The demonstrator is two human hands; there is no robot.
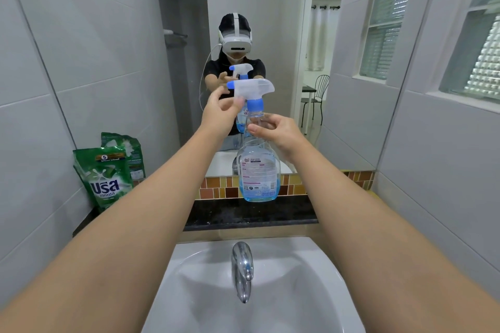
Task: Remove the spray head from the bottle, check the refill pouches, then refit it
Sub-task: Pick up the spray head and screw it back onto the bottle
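Your right hand (278,130) has its fingers closed around the neck of the clear bottle (258,170), holding it upright in the air above the dark bench (251,213) behind the white sink (311,278). Your left hand (220,113) pinches the spray head (253,89) by its trigger side, thumb and fingers closed on it, with the blue collar sitting on the bottle's mouth. The green refill pouches (105,176) stand on the bench at the left, against the wall.

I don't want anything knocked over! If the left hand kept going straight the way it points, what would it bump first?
Probably the white plastic spray head; the left hand already reaches its trigger side. Depth is unclear.
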